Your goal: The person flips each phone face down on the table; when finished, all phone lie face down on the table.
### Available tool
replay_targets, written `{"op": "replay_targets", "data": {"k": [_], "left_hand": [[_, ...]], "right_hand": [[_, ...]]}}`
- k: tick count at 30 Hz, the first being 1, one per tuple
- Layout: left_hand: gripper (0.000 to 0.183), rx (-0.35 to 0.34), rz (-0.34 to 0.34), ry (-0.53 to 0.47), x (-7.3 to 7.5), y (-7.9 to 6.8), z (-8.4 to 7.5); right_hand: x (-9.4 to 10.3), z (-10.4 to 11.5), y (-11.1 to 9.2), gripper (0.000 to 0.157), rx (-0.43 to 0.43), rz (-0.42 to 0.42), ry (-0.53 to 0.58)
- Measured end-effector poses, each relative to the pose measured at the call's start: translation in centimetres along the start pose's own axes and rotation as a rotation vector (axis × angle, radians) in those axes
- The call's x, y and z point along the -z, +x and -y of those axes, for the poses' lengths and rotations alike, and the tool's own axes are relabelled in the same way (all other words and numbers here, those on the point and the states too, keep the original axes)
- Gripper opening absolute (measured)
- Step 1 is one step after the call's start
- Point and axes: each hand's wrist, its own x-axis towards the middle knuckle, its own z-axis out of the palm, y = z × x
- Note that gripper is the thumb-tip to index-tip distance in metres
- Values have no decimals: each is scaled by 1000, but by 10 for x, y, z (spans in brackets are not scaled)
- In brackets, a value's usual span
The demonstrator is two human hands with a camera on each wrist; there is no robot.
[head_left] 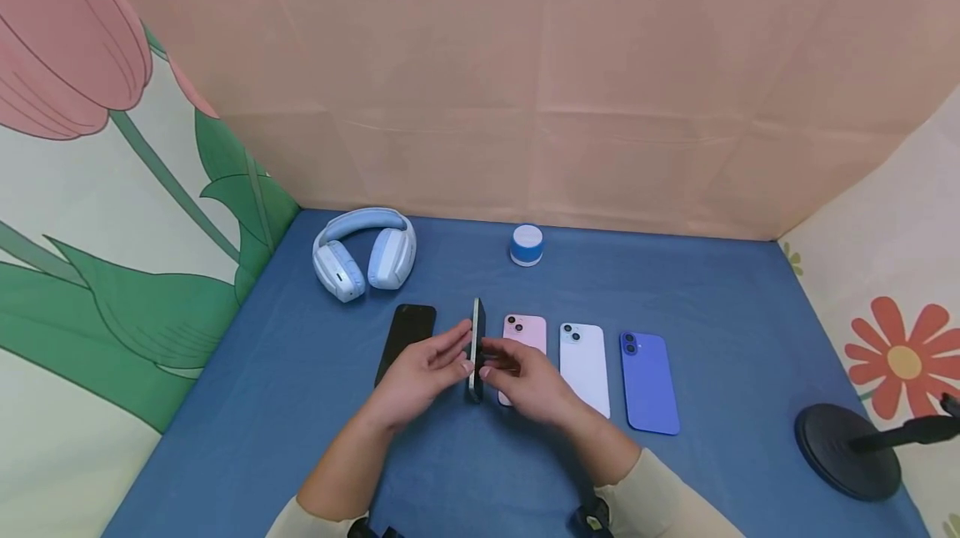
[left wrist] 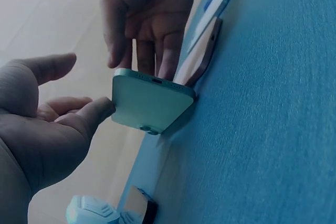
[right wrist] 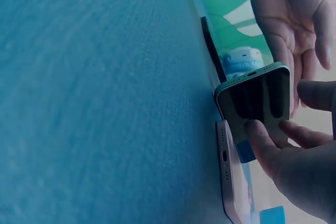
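A light green phone (head_left: 477, 325) stands upright on its long edge between the two hands, its dark screen facing right. Extended fingers of the left hand (head_left: 416, 381) touch its back side; in the left wrist view that hand's thumb is held away from the phone (left wrist: 149, 100). From the other side, fingertips of the right hand (head_left: 538, 388) rest against the screen, as the right wrist view shows, with the thumb apart. A black phone (head_left: 408, 331) lies left of the hands. To the right lies a pink phone (head_left: 532, 332), partly hidden by the right hand.
Further right lie a white phone (head_left: 585, 363) and a violet-blue phone (head_left: 649, 388). Light blue headphones (head_left: 390, 258) and a small blue-and-white round container (head_left: 527, 246) stand at the back. A black round stand base (head_left: 847, 455) is near the right edge of the blue tabletop (head_left: 735, 338).
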Motion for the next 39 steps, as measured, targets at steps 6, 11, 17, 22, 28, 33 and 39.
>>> {"op": "replay_targets", "data": {"k": [6, 11, 17, 22, 28, 33, 39], "left_hand": [[61, 6, 24, -25, -3, 3, 0], [59, 14, 33, -18, -5, 4, -2], [61, 24, 57, -36, -5, 7, 1], [59, 53, 90, -85, -6, 9, 4], [61, 63, 115, -107, -7, 10, 8], [68, 61, 108, -83, -4, 9, 13], [69, 96, 81, -62, -2, 10, 18]], "right_hand": [[2, 0, -1, 47, 1, -30, 19], [3, 0, -2, 46, -9, -65, 15], [5, -3, -2, 42, -45, -109, 1], [6, -4, -4, 40, -58, -125, 47], [7, -4, -6, 38, -67, -149, 79], [9, -7, -6, 35, -71, -163, 96], [11, -11, -8, 36, -82, -173, 139]]}}
